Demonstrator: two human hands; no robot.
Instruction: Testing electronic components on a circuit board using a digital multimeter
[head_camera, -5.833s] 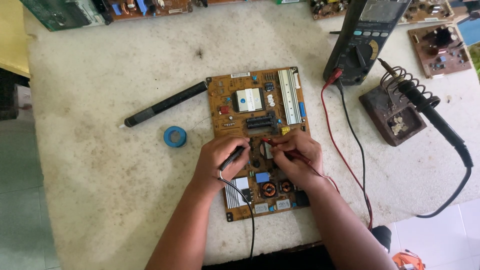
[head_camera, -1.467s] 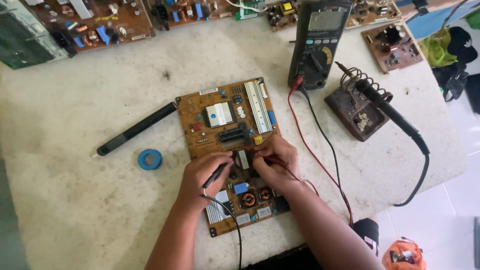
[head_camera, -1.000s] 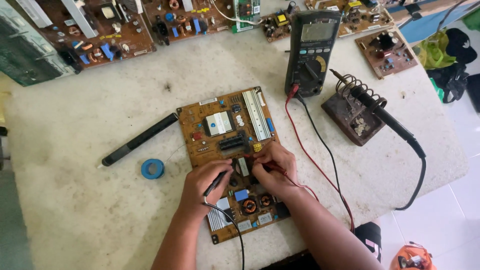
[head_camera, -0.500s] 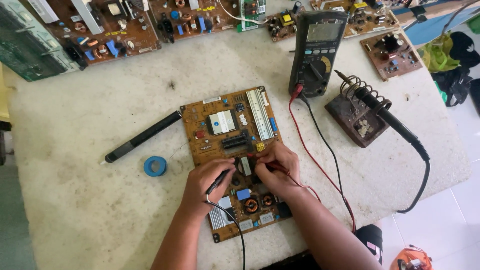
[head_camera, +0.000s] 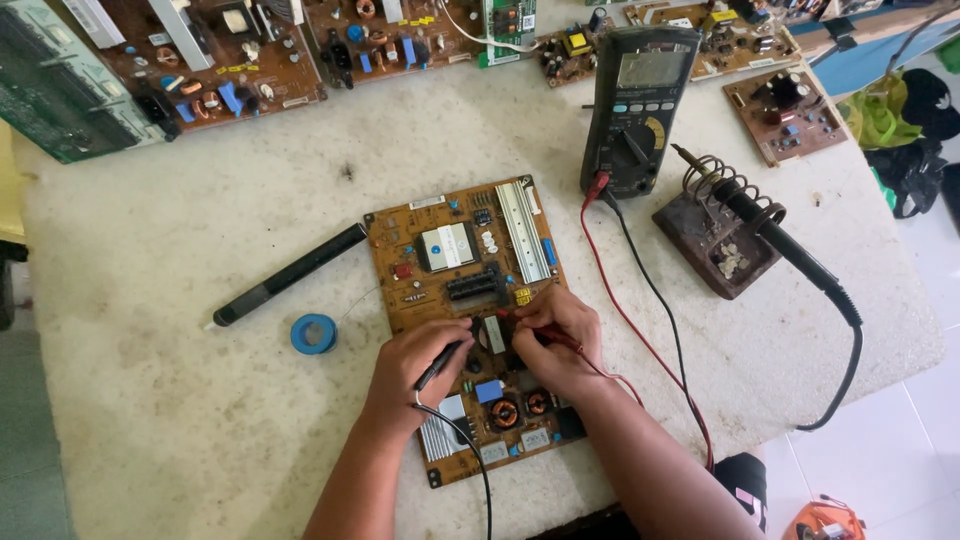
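Probing's well underway, left hand (head_camera: 410, 365) pinching the black probe (head_camera: 440, 365) and right hand (head_camera: 555, 335) gripping the red probe (head_camera: 545, 333), both tips down mid-board (head_camera: 455, 300) on the table, meter (head_camera: 640, 95) hooked up, more board untouched.

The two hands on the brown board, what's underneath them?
The circuit board lies under both. The left hand holds a black probe, the right hand a red probe. Coils show just below them. The probe tips' contact points are covered by fingers.
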